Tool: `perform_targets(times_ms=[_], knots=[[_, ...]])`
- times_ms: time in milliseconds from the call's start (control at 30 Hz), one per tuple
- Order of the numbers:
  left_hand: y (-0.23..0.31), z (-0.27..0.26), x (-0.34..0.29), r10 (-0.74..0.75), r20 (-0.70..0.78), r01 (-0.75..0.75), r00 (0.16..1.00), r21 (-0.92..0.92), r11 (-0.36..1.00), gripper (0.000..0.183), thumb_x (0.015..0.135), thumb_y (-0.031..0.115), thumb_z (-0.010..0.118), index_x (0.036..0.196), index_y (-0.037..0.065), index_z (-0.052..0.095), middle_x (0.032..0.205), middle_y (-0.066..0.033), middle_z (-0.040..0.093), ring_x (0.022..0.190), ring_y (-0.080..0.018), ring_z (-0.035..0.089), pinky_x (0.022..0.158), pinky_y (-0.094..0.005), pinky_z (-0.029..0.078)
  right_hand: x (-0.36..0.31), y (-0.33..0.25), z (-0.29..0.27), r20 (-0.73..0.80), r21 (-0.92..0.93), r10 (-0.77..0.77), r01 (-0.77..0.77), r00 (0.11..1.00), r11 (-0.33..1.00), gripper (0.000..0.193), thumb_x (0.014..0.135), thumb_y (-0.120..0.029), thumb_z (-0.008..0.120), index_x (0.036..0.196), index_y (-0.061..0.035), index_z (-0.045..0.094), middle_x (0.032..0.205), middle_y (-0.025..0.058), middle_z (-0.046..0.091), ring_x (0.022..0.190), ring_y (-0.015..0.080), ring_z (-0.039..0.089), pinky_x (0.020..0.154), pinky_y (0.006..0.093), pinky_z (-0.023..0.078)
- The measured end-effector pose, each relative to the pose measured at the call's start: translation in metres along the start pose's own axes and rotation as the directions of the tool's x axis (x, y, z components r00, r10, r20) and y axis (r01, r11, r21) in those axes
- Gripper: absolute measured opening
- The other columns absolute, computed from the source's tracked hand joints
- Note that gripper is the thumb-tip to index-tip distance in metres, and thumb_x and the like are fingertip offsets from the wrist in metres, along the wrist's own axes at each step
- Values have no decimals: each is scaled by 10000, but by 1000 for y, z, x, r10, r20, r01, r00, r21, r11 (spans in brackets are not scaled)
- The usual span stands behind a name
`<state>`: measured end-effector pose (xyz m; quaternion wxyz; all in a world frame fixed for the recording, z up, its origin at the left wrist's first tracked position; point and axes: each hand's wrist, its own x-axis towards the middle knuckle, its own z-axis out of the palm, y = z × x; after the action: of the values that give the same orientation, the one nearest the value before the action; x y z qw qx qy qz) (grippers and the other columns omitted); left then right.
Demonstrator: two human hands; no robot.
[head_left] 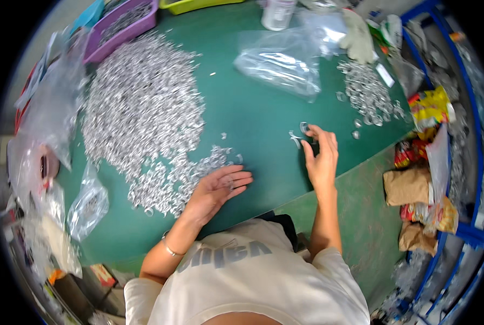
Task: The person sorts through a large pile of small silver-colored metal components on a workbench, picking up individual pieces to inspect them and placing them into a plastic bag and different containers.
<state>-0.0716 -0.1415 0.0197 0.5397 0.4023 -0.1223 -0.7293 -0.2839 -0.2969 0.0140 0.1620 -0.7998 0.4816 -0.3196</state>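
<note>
On the green table [247, 127] lay our large heap of small metal pieces [144, 97]. At its near edge, our left hand [216, 190] had fingers slightly spread; our right hand [322, 157] had thumb and forefinger parted — one metal ring [303, 128] was just beside the forefinger.

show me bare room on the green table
Free: the green tabletop right of the large silver pile, nearer than the clear bag, and between the left hand and right hand. Crowded: that pile itself, and the far right, around the smaller pile and glove.
</note>
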Motion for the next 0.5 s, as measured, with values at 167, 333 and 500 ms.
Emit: perform_targets(times_ms=[167, 333, 500], knots=[[-7, -10, -17, -78, -37, 78, 996, 16, 997, 306, 955, 93, 475, 1228, -44, 485, 1136, -180, 604, 990, -232, 630, 850, -316, 520, -14, -2, 10, 19, -80, -54, 55, 998, 995, 251, 750, 32, 652, 993, -21, 617, 873, 101, 603, 838, 275, 540, 769, 369, 426], [-18, -30, -54, -43, -136, 23, 990, -145, 989, 312, 979, 154, 449, 1196, -62, 509, 1069, -186, 630, 860, -191, 658, 760, -288, 545, -28, -60, 28, 282, 372, -30, -80, 959, 925, 214, 756, 63, 638, 958, -8, 628, 838, 88, 609, 774, 219, 562, 717, 315, 465], [-7, -30, -79, 134, -159, -170, 978, -245, 955, 486, 935, 43, 437, 1381, -77, 287, 1343, -263, 433, 1275, -338, 426, 1038, -395, 385, -39, -112, 51, 534, 540, -190, -160, 824, 826, 241, 750, 42, 658, 983, -11, 625, 879, 93, 625, 818, 232, 574, 731, 306, 453]])
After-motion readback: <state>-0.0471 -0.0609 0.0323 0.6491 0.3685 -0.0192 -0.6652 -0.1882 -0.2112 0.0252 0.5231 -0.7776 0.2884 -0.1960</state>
